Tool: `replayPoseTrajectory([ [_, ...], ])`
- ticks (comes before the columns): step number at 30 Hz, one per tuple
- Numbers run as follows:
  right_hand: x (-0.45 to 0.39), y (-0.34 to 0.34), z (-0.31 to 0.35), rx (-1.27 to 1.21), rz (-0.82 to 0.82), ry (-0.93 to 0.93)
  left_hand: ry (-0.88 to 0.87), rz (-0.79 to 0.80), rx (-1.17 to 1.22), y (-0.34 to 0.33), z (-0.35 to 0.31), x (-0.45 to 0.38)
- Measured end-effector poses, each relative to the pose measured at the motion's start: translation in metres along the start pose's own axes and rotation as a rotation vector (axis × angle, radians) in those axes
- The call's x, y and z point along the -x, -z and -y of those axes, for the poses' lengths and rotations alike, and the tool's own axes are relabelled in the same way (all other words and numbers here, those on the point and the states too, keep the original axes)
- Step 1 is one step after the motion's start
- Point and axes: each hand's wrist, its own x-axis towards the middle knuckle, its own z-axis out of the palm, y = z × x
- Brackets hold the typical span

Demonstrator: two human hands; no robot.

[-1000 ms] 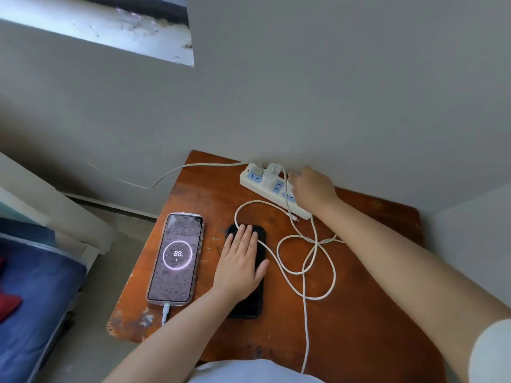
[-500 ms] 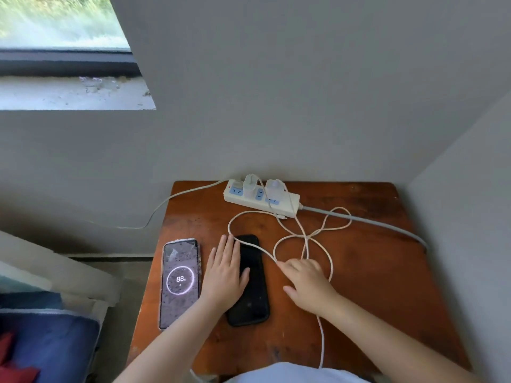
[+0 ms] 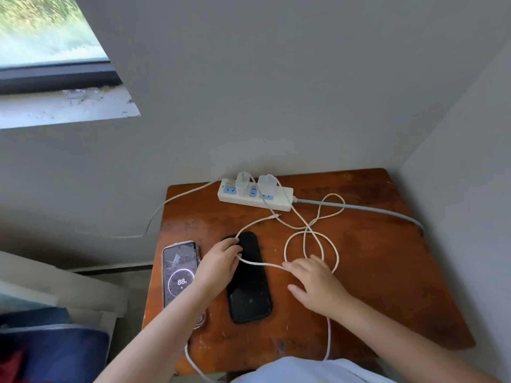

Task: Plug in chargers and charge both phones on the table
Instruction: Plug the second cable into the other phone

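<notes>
Left of both hands, the lit phone (image 3: 181, 275) shows 88 and looks to be charging already. The left hand (image 3: 219, 265), which lay flat on the dark phone (image 3: 250, 277) a moment ago, has now curled its fingers (image 3: 231, 248) around the cable (image 3: 262, 264) at that phone's far end. The right hand (image 3: 313, 283), back from the strip (image 3: 279, 199) where both chargers (image 3: 267, 183) now sit, rests open on the cable's loops, gripping nothing that I can see. The free plug (image 3: 275, 217) lies beyond both hands, near the strip. What remains, likely, is drawing it in and plugging the dark phone.
</notes>
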Motion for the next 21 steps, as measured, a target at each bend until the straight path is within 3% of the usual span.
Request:
replayPoseTrajectory([
  [2, -0.011, -0.005, 0.018, -0.12, 0.022, 0.035, -0.045, 0.011, 0.053, 0.003, 0.0, -0.001],
  [7, -0.018, 0.005, 0.003, 0.092, -0.013, 0.075, -0.214, 0.082, -0.127, 0.016, 0.006, -0.007],
  [14, -0.005, 0.027, -0.034, 0.319, 0.082, -0.243, -0.184, 0.158, -0.209, 0.029, 0.022, -0.008],
  [16, -0.009, 0.027, -0.022, 0.25, 0.07, -0.22, -0.181, 0.161, -0.206, 0.03, 0.021, -0.007],
  [19, -0.018, 0.024, 0.009, -0.05, -0.039, -0.095, -0.17, 0.35, -0.281, 0.026, 0.012, -0.01],
  [21, -0.025, 0.023, 0.024, -0.124, -0.105, 0.009, -0.229, 0.44, -0.337, 0.025, 0.0, -0.015],
])
